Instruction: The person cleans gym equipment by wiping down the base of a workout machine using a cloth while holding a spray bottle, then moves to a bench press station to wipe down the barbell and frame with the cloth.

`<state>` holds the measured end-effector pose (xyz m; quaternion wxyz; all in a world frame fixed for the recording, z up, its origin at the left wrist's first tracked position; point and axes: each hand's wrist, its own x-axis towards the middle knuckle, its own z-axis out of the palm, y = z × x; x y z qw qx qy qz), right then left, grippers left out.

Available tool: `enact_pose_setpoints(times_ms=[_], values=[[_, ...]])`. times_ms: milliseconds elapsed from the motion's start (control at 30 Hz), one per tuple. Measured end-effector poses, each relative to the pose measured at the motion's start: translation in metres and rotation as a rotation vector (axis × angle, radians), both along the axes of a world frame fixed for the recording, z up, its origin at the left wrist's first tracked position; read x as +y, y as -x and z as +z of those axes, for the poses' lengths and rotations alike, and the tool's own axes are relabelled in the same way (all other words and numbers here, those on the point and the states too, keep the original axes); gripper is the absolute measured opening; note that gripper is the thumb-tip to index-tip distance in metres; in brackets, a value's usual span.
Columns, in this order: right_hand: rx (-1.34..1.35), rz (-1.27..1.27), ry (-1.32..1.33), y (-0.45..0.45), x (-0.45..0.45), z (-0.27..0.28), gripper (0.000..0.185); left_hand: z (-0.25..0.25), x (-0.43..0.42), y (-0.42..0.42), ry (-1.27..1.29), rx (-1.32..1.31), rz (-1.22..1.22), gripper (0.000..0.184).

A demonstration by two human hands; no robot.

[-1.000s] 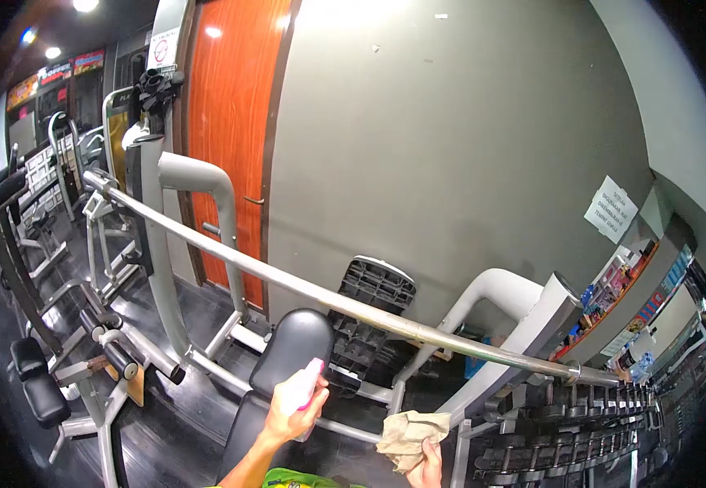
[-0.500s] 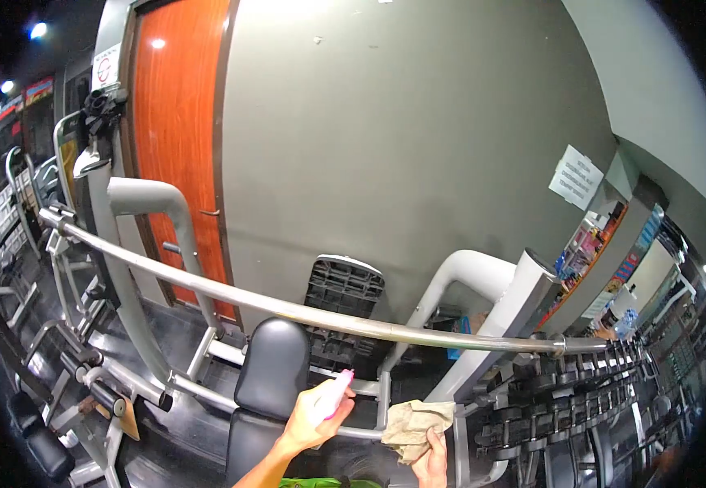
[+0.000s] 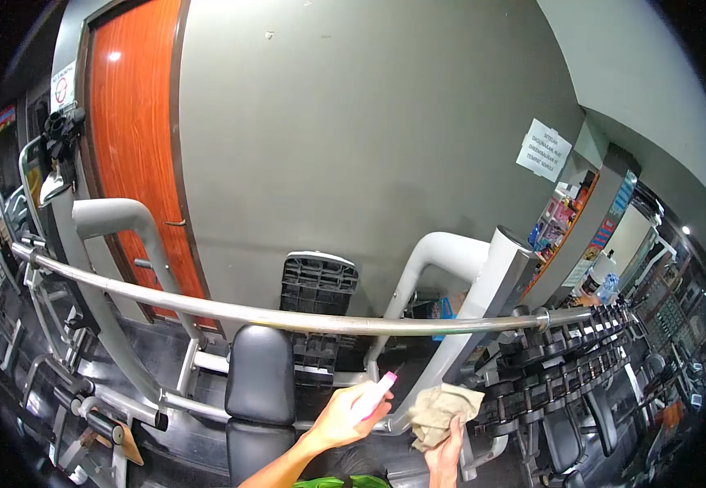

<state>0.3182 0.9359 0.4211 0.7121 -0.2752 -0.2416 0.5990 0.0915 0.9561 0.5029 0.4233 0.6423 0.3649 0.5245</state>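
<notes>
- Held in the left hand [image 3: 346, 418]: a white bottle [image 3: 368, 397] with a pink top [image 3: 389, 379]. Closed firmly around the body with curled fingers, palm side to the left, fingertips showing on the right.
- Slanted along the bottle's long axis from low at the palm to high and right at the pink top, so aimed up and away, not straight at the other hand.
- Pinched in the right hand [image 3: 446, 447]: a crumpled beige cloth [image 3: 444, 412]. Thumb pressed on the near face; cannot tell how the fingers behind lie, being hidden by folds.
- From bottle to cloth: rightward and slightly lower in the view, near but apart, with a narrow gap between.
- Beyond both hands, running side to side: a bare steel bar [image 3: 353, 326], crosswise to the bottle's slant. Touched by neither hand; nearer in the view to the pink top than to the cloth, though hard to judge in depth.
- To the left of the bottle: a black padded bench [image 3: 260, 376], long axis leading away from the body towards the bar. Nearer to the left hand than to the right.
- Farther right, past the cloth: a dumbbell rack [image 3: 550, 364], well apart from the bottle.
</notes>
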Motion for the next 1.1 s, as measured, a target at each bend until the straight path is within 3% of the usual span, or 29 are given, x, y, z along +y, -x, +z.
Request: enact_pose_setpoints(times_ms=[67, 167, 233, 300, 367, 433, 500, 533, 633, 667, 733, 900, 1100], values=[[-0.079, -0.094, -0.065, 0.005, 0.009, 0.008, 0.051, 0.002, -0.005, 0.004, 0.004, 0.021, -0.02, 0.021], [-0.229, -0.207, -0.141, 0.017, 0.031, 0.024, 0.051, -0.01, -0.018, 0.017, -0.03, -0.056, -0.037, 0.028], [-0.235, -0.208, -0.165, 0.035, 0.048, 0.045, 0.051, -0.02, -0.031, 0.028, -0.215, 0.017, 0.046, 0.038], [-0.175, -0.195, -0.231, 0.052, 0.063, 0.055, 0.052, -0.03, -0.044, 0.039, -0.201, 0.006, 0.077, 0.04], [-0.644, -0.177, -0.303, 0.056, 0.098, 0.021, 0.05, -0.038, -0.059, 0.05, -0.178, -0.022, 0.118, 0.046], [-0.901, -0.151, -0.679, 0.106, 0.11, 0.083, 0.04, -0.043, -0.072, 0.058, -0.159, -0.01, 0.151, 0.042], [-1.015, -0.332, -0.843, 0.165, 0.1, 0.152, 0.043, -0.043, -0.084, 0.065, 0.062, 0.053, 0.205, 0.032], [-1.207, -0.249, -0.989, 0.186, 0.108, 0.159, 0.047, -0.039, -0.087, 0.067, 0.05, 0.115, 0.254, 0.024], [-1.628, 0.071, -1.342, 0.245, 0.127, 0.124, 0.052, -0.043, -0.094, 0.065, 0.025, 0.027, 0.36, 0.015], [-1.626, 0.072, -1.339, 0.255, 0.121, 0.124, 0.052, -0.046, -0.096, 0.065, 0.027, 0.03, 0.36, 0.015], [-1.867, -0.179, -1.289, 0.263, 0.109, 0.129, 0.047, -0.047, -0.098, 0.067, 0.074, -0.006, 0.358, 0.015], [-1.701, -0.251, -1.393, 0.239, 0.116, 0.121, 0.049, -0.04, -0.105, 0.068, 0.019, 0.106, 0.401, 0.016], [-1.91, -0.231, -1.407, 0.162, 0.114, 0.132, 0.05, -0.045, -0.108, 0.068, 0.052, 0.064, 0.372, 0.016]])
